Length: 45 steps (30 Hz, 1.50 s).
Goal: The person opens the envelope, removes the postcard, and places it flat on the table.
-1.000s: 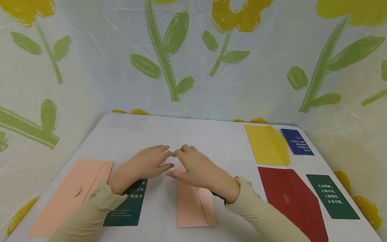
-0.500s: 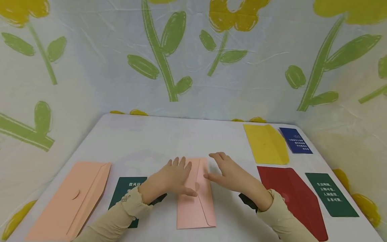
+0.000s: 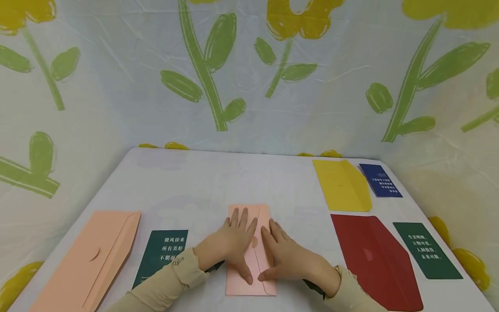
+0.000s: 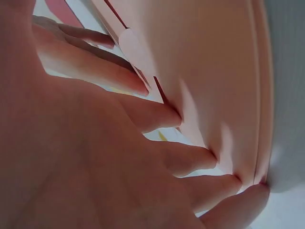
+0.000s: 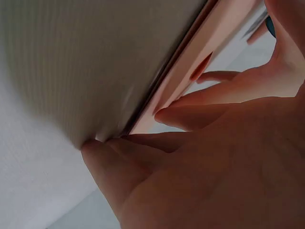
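A pink envelope point(image 3: 260, 211) lies lengthwise in the middle of the table, flap side up with a round tab on its seam. My left hand point(image 3: 233, 248) rests on its left half, fingers spread toward the far end and thumb near the lower part. Along the right edge lies my right hand point(image 3: 290, 258), its fingertips at that edge and its thumb on the flap near the bottom. The left wrist view has the fingertips pressing the pink paper point(image 4: 214, 62). In the right wrist view, the fingers touch the table beside the envelope's side point(image 5: 193, 59).
To the left lie a larger pink envelope point(image 3: 78, 268) and a dark green card point(image 3: 153, 251) with white writing. At right are a red envelope point(image 3: 380, 264), another green card point(image 3: 430, 271), a yellow envelope point(image 3: 343, 188) and a blue card point(image 3: 383, 184). Flower-printed cloth walls surround the white table point(image 3: 195, 177).
A second ago both hands met fingertip to fingertip over the envelope's far end. They moved apart and came down toward me, and now rest on the envelope and along its right edge.
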Each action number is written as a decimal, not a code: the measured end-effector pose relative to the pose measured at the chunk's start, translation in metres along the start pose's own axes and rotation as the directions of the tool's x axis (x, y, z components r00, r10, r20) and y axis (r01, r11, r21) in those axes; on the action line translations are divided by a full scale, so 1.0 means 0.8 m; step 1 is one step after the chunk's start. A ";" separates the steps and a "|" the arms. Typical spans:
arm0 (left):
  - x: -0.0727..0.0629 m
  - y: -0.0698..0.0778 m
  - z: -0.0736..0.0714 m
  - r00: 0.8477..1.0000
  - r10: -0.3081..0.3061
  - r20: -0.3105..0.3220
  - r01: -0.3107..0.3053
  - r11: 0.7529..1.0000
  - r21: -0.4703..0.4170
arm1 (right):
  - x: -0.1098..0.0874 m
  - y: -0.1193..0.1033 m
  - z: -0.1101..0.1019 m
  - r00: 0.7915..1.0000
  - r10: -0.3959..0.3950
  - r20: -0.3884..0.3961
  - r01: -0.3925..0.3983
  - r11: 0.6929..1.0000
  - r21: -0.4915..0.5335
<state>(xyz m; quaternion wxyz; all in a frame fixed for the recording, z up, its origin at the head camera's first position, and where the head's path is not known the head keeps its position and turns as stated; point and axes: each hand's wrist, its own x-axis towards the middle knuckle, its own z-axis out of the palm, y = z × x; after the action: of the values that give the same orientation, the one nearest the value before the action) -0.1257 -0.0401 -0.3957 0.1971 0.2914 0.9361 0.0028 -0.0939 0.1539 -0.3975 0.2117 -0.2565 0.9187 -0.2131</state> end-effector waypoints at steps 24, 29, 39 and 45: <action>0.024 -0.043 0.013 0.997 0.048 -0.060 -0.060 0.973 -0.225 | 0.006 0.002 0.005 1.000 -0.026 -0.011 0.025 0.999 -0.034; 0.022 -0.041 0.011 0.997 0.067 -0.044 -0.075 0.966 -0.247 | 0.005 0.001 0.008 0.999 -0.031 -0.025 0.029 0.996 -0.085; 0.019 -0.037 0.011 0.994 0.106 -0.031 -0.111 0.960 -0.257 | -0.010 -0.005 0.013 0.998 -0.035 -0.050 0.029 0.992 -0.122; 0.018 -0.034 0.014 0.993 0.110 -0.046 -0.118 0.963 -0.241 | -0.012 -0.006 0.016 0.999 -0.018 -0.036 0.014 0.993 -0.121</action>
<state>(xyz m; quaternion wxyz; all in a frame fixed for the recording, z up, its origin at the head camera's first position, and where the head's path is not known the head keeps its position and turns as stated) -0.1469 -0.0563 -0.4148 0.2160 0.3181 0.9134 0.1336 -0.0787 0.1522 -0.4029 0.1773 -0.2721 0.9315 -0.1636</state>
